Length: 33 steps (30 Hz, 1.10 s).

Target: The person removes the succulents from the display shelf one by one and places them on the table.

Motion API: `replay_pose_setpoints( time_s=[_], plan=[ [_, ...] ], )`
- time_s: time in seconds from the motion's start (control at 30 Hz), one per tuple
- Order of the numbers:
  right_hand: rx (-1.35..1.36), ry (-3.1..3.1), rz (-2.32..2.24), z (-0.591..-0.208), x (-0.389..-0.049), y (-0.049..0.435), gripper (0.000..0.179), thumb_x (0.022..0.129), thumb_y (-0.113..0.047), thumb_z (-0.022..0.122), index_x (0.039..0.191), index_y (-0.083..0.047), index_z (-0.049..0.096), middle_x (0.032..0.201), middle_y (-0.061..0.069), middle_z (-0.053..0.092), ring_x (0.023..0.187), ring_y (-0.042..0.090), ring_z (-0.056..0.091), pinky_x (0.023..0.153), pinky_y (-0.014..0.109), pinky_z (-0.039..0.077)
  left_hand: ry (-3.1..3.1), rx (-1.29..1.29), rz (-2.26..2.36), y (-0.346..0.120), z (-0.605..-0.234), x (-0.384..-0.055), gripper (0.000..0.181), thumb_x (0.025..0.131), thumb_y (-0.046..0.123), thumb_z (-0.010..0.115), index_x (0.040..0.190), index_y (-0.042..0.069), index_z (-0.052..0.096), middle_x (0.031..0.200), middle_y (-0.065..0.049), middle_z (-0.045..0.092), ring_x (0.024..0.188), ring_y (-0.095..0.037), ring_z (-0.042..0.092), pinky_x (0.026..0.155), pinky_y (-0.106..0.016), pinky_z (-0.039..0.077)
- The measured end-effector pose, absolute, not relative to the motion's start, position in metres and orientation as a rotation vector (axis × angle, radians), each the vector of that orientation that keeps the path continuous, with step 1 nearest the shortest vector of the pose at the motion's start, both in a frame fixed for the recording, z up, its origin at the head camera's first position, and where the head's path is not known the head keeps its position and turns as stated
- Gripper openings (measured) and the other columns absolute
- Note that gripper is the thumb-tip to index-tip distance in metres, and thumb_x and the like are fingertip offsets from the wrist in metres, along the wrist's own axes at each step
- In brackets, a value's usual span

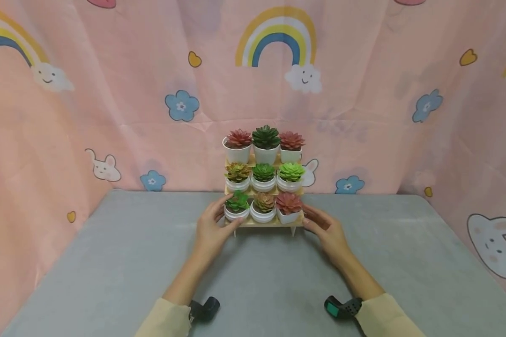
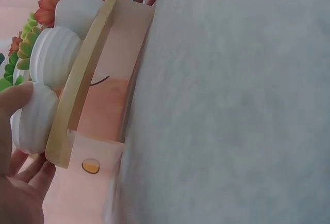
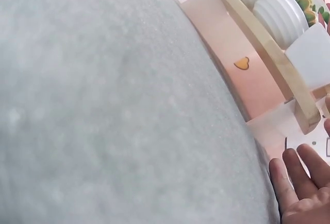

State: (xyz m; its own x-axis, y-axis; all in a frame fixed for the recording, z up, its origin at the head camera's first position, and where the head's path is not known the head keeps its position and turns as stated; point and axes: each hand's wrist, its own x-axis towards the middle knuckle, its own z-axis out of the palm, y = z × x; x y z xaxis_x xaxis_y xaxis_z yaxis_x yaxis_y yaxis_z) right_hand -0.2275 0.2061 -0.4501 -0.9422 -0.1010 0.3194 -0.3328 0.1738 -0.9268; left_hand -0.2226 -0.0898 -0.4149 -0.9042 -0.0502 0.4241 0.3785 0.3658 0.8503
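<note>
A tiered light-wood stand [image 1: 259, 224] with clear legs bears three rows of small potted succulents in white pots. At its bottom left corner, my left hand [image 1: 211, 231] holds a green succulent in a ribbed white pot [image 1: 236, 215], thumb on the front and fingers round the left side. My right hand [image 1: 331, 234] is at the right end of the bottom tier, beside a red succulent [image 1: 289, 202] in an angular white pot. Its fingers [image 3: 294, 175] are fairly straight and spread below the shelf end in the right wrist view.
The grey tabletop [image 1: 270, 281] stretches round the stand on all sides. Behind it hangs a pink cloth [image 1: 362, 121] printed with rainbows, flowers and rabbits. A dark device is strapped at each wrist, by the cream sleeves [image 1: 164, 320].
</note>
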Motion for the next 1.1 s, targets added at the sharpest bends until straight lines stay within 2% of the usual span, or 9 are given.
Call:
replay_pose_setpoints(
  time_s=[0.07,0.23,0.37,0.67,0.9,1.1],
  plan=[
    [0.423,-2.267,1.869,-0.45,-0.228,0.206,0.042,0.094,-0.016,0.06,0.134,-0.004,0.053,0.13,0.004,0.06,0.113,-0.001,0.057,0.086,0.016,0.052,-2.252,-0.291,-1.542,-0.089,-0.415,-0.222,0.062,0.074,0.014,0.082,0.131,0.021,0.058,0.125,-0.008,0.058,0.113,-0.024,0.061,0.098,-0.031,0.049],
    [0.403,-2.316,1.854,-0.451,-0.229,0.203,0.042,0.094,-0.019,0.061,0.133,-0.002,0.054,0.134,0.018,0.056,0.111,-0.004,0.056,0.086,0.014,0.051,-2.254,-0.271,-1.532,-0.089,-0.415,-0.222,0.064,0.073,0.012,0.083,0.131,0.023,0.057,0.124,-0.009,0.057,0.108,-0.026,0.063,0.097,-0.03,0.05],
    [0.39,-2.331,1.864,-0.45,-0.23,0.202,0.044,0.095,-0.02,0.06,0.133,0.0,0.053,0.136,0.022,0.053,0.109,-0.007,0.056,0.086,0.013,0.05,-2.258,-0.279,-1.522,-0.091,-0.415,-0.222,0.064,0.073,0.012,0.083,0.131,0.023,0.057,0.124,-0.008,0.057,0.105,-0.026,0.064,0.095,-0.031,0.052],
    [0.372,-2.359,1.847,-0.45,-0.23,0.204,0.043,0.096,-0.02,0.059,0.134,-0.002,0.053,0.135,0.021,0.053,0.109,-0.007,0.055,0.086,0.012,0.05,-2.251,-0.343,-1.551,-0.094,-0.414,-0.223,0.063,0.071,0.003,0.081,0.128,0.017,0.058,0.12,-0.009,0.058,0.099,-0.027,0.066,0.091,-0.035,0.054],
    [0.372,-2.379,1.794,-0.45,-0.23,0.204,0.043,0.096,-0.023,0.058,0.134,-0.003,0.053,0.134,0.02,0.055,0.108,-0.007,0.055,0.084,0.013,0.051,-2.27,-0.27,-1.485,-0.092,-0.412,-0.222,0.061,0.069,0.015,0.086,0.124,0.017,0.06,0.119,-0.006,0.06,0.099,-0.025,0.066,0.091,-0.035,0.054],
    [0.394,-2.373,1.804,-0.452,-0.232,0.204,0.044,0.096,-0.024,0.058,0.135,-0.004,0.052,0.134,0.022,0.054,0.108,-0.008,0.056,0.084,0.014,0.052,-2.219,-0.301,-1.626,-0.1,-0.409,-0.224,0.058,0.067,0.013,0.087,0.12,0.015,0.063,0.12,-0.007,0.062,0.096,-0.025,0.068,0.088,-0.033,0.056]
  ],
)
